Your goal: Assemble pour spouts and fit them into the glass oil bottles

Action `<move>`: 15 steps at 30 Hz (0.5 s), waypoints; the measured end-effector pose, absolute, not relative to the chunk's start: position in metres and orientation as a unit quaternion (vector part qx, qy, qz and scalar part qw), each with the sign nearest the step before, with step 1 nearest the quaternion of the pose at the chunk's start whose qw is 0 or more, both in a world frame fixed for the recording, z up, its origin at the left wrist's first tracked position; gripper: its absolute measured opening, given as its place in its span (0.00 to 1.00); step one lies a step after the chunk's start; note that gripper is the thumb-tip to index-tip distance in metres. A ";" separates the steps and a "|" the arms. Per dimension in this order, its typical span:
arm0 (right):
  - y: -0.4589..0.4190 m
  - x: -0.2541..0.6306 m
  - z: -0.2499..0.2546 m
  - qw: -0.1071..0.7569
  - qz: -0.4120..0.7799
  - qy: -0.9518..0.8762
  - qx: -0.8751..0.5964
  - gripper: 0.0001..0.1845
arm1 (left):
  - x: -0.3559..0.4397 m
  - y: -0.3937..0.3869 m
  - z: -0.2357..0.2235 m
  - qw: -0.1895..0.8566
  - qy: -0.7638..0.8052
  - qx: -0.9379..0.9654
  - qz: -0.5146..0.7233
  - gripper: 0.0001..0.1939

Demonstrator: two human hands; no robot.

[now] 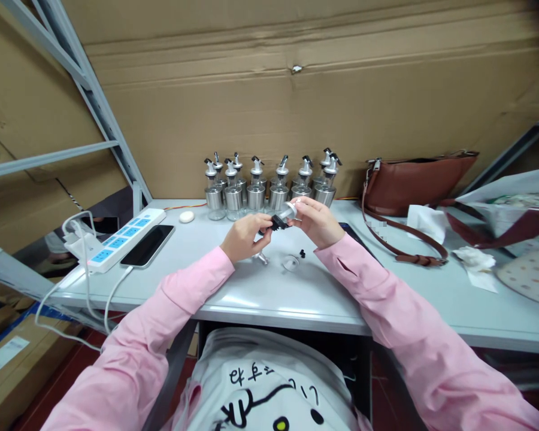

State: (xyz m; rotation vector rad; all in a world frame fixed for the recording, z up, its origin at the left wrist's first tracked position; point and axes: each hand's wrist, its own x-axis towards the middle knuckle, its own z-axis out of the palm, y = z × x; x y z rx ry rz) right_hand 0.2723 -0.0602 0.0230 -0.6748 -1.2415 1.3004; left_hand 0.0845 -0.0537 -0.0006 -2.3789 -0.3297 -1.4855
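Observation:
Above the middle of the tabletop my two hands meet over the parts of a bottle pourer. My left hand pinches a black plastic piece between thumb and fingers. Closed around a silver and clear pourer top is my right hand. The two pieces touch or nearly touch; I cannot tell whether they are joined. Below the hands lie a small metal spout, a clear round piece and tiny black bits.
Several glass and steel bottles with pourer tops line the back. To the left are a power strip, a phone and a white round object. A brown handbag, crumpled tissue and a dark phone-like edge are to the right.

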 end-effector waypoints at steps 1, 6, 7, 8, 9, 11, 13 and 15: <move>-0.060 0.272 0.023 0.574 0.555 -0.529 -0.288 0.16 | 0.085 -0.054 0.000 0.159 -0.116 -0.831 -0.520 0.06; -0.060 0.273 0.023 0.573 0.560 -0.523 -0.291 0.15 | 0.085 -0.055 0.000 0.159 -0.113 -0.828 -0.526 0.06; -0.060 0.273 0.024 0.573 0.562 -0.521 -0.290 0.16 | 0.085 -0.055 0.000 0.159 -0.112 -0.828 -0.526 0.06; -0.061 0.272 0.024 0.575 0.565 -0.517 -0.289 0.16 | 0.085 -0.055 0.000 0.158 -0.110 -0.828 -0.527 0.06; -0.061 0.272 0.024 0.576 0.567 -0.514 -0.289 0.16 | 0.085 -0.055 0.000 0.158 -0.110 -0.828 -0.527 0.07; -0.061 0.272 0.025 0.577 0.572 -0.508 -0.287 0.16 | 0.085 -0.054 0.000 0.155 -0.110 -0.828 -0.527 0.07; -0.061 0.272 0.025 0.577 0.575 -0.504 -0.286 0.16 | 0.085 -0.054 0.000 0.153 -0.111 -0.829 -0.527 0.07; -0.061 0.272 0.025 0.578 0.578 -0.501 -0.285 0.17 | 0.085 -0.054 0.000 0.154 -0.111 -0.828 -0.527 0.07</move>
